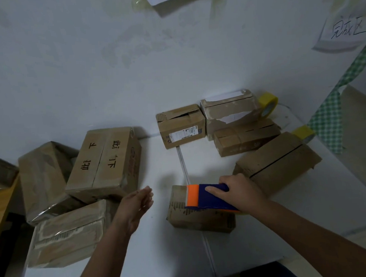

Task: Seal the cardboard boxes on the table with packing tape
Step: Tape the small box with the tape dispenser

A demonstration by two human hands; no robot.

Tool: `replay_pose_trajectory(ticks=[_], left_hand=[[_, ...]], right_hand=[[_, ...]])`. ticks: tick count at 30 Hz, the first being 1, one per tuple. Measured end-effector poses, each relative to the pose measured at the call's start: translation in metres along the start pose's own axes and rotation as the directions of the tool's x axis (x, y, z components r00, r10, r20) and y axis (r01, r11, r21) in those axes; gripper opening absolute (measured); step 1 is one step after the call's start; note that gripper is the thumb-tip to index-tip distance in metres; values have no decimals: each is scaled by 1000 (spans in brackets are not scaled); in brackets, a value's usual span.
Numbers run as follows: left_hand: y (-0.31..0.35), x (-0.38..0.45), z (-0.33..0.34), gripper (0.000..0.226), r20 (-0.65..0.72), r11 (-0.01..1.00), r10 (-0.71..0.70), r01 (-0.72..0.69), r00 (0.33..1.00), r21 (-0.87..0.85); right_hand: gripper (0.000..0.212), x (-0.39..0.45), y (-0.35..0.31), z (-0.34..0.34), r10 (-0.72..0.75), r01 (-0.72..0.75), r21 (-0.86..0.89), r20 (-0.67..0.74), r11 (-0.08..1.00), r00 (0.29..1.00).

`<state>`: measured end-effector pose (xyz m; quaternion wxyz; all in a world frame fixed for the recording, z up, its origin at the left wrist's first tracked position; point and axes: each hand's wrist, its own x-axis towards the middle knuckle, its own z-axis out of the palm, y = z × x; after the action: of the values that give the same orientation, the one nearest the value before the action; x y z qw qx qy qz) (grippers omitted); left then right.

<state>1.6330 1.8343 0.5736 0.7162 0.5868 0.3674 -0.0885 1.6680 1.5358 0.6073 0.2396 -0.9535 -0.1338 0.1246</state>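
One small cardboard box (195, 214) lay on the white table (168, 257) directly in front of the person, its long axis running left to right. The right hand (239, 192) gripped a blue and orange tape dispenser (205, 198), fingers curled over its top, and held it flat on the box's lid with the orange end pointing left. The left hand (137, 207) hovered with fingers straight and relaxed, holding nothing, just left of the box and apart from it. Judged from this, the dispenser sat toward the lid's left end, so the pull would likely run rightward along the long axis, and the left hand was the nearer one for steadying the box's left side.
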Motion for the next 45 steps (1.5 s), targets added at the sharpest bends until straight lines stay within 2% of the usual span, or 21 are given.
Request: replay_pose_trajectory(ticks=[4, 10, 19, 23, 25, 27, 29, 31, 35, 37, 38, 40, 41, 42, 43, 45], left_hand=[[-19, 10, 2, 7, -26, 996, 31, -29, 999, 79], [-48, 33, 10, 6, -57, 994, 13, -7, 998, 106], [-89, 38, 30, 14, 106, 951, 11, -43, 994, 306], [-90, 44, 27, 46, 50, 851, -46, 13, 998, 525], [-83, 39, 26, 36, 66, 808, 27, -61, 997, 586], [-74, 30, 26, 23, 78, 822, 135, -156, 988, 547], [-64, 14, 25, 27, 127, 851, 199, -236, 972, 470], [-60, -5, 27, 36, 231, 835, 200, -288, 952, 469], [-53, -22, 27, 50, 400, 651, 147, -393, 904, 649], [-40, -14, 22, 74, 456, 534, 142, -456, 879, 712], [-33, -9, 19, 90, 517, 422, 145, -525, 844, 739], [-23, 7, 20, 115, 692, 83, 119, -702, 712, 708], [-22, 14, 23, 120, 756, -58, 81, -754, 650, 654], [-23, 20, 26, 122, 791, -147, 49, -778, 610, 610], [-25, 26, 29, 122, 806, -180, 38, -789, 591, 587], [-27, 34, 31, 117, 831, -150, 85, -818, 549, 556]], right_hand=[[52, 5, -5, 5, 15, -15, -77, 6, 997, 1000], [52, 13, -13, 9, 53, -46, -167, 35, 985, 998], [51, 13, -16, 10, 60, -56, -170, 21, 984, 998], [49, 12, -16, 11, 65, -60, -180, 22, 982, 998], [50, 12, -16, 12, 67, -61, -177, 26, 982, 997], [51, 12, -15, 11, 72, -68, -160, 22, 985, 997], [52, 12, -16, 11, 73, -70, -154, 12, 986, 997], [54, 11, -17, 11, 64, -61, -172, 8, 983, 998], [54, 11, -21, 9, 55, -52, -207, 10, 977, 998], [55, 12, -21, 8, 57, -54, -219, 11, 974, 998], [56, 12, -21, 8, 60, -55, -225, 16, 973, 998], [59, 13, -22, 7, 59, -48, -250, 34, 967, 998], [59, 14, -23, 6, 54, -40, -268, 44, 963, 998], [59, 14, -24, 4, 49, -31, -284, 57, 958, 997], [58, 15, -25, 3, 45, -21, -297, 73, 954, 996], [57, 16, -25, -2, 48, -10, -305, 117, 952, 992]])
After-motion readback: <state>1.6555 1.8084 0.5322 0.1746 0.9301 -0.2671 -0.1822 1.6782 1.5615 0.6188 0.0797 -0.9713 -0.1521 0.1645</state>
